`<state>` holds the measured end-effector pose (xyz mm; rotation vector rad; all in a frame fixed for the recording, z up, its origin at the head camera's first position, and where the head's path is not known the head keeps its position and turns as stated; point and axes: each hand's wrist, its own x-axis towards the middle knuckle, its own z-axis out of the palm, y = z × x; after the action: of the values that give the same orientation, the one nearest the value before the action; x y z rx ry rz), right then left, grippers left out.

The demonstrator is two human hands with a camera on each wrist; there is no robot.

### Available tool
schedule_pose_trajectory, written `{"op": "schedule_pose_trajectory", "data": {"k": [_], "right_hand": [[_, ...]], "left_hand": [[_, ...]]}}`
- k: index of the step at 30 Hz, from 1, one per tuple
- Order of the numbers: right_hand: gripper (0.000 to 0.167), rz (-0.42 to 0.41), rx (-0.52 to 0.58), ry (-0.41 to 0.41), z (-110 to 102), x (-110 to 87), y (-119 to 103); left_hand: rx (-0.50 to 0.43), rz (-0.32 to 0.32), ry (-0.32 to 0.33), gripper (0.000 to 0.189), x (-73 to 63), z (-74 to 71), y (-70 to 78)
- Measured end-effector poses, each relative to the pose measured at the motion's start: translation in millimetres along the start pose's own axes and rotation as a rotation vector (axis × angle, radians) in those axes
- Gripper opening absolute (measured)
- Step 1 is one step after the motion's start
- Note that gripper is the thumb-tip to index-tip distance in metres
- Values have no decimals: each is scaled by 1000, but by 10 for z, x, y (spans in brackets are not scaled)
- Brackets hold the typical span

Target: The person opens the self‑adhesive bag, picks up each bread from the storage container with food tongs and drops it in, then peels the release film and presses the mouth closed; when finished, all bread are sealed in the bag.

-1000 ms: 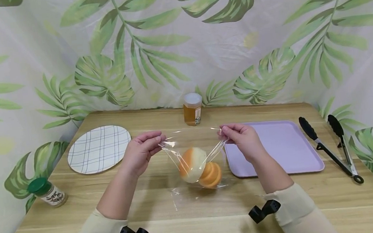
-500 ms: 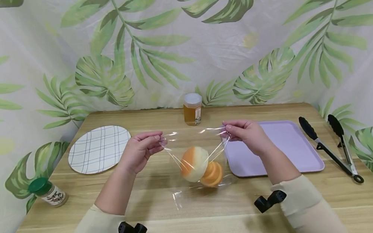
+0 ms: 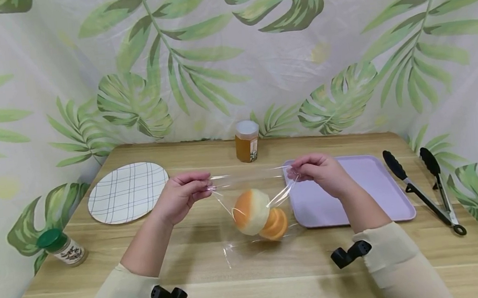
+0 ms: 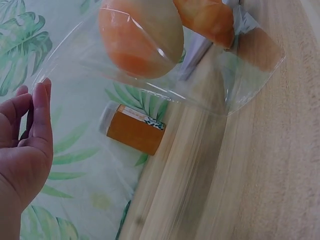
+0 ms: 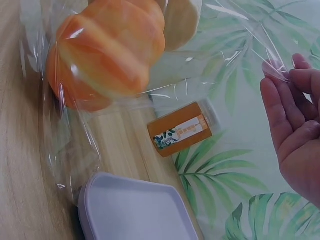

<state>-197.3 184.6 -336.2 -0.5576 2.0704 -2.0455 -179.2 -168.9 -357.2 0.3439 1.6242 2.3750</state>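
Observation:
A clear plastic bag (image 3: 242,252) hangs between both hands above the middle of the table. My left hand (image 3: 185,195) pinches its upper left corner between thumb and fingers. At the opposite top corner, my right hand (image 3: 321,172) pinches the film the same way. Inside the bag are a round orange-and-cream bun (image 3: 251,212) and, lower right of it, a ridged orange bread roll (image 3: 274,224). The right wrist view shows the ridged roll (image 5: 107,52) large through the film, and the left wrist view shows the smooth bun (image 4: 142,37).
A jar with amber contents (image 3: 247,143) stands behind the bag. To the left are a checked oval plate (image 3: 128,193) and a green-capped shaker (image 3: 62,247). On the right lie a lilac tray (image 3: 364,189), partly behind the right forearm, and black-tipped tongs (image 3: 426,191).
My right hand has moved right and the hands are slightly farther apart, drawing the bag's top edge wider. The bag and its breads have shifted a little to the right.

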Motion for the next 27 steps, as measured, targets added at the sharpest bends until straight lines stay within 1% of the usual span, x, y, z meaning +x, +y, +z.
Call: {"op": "schedule_pose_trajectory", "data": {"k": [5, 11, 13, 16, 18, 20, 23, 25, 27], "right_hand": [[45, -6, -12, -13, -16, -16, 2], [45, -1, -21, -5, -31, -16, 6], [45, -5, -28, -4, -36, -22, 5], [45, -17, -41, -11, -44, -37, -3], [45, -22, -50, -16, -50, -42, -4], [45, -22, -57, -17, -59, -47, -5], [45, -24, -56, -22, -71, -54, -13], [46, -35, -54, -33, -79, -59, -17], [47, -59, -47, -57, -88, -59, -17]], "left_hand": [[88, -12, -3, 45, -17, -9, 16], [186, -6, -20, 40, -32, 7, 49], [190, 6, -24, 42, -36, 25, 59], [161, 29, -24, 44, -43, 64, 68], [150, 44, -12, 42, -46, 93, 69], [169, 44, 11, 36, -46, 121, 68], [246, 27, 63, 22, -45, 150, 63], [293, 11, 89, 17, -44, 154, 58], [330, -2, 101, 15, -44, 148, 55]]}}
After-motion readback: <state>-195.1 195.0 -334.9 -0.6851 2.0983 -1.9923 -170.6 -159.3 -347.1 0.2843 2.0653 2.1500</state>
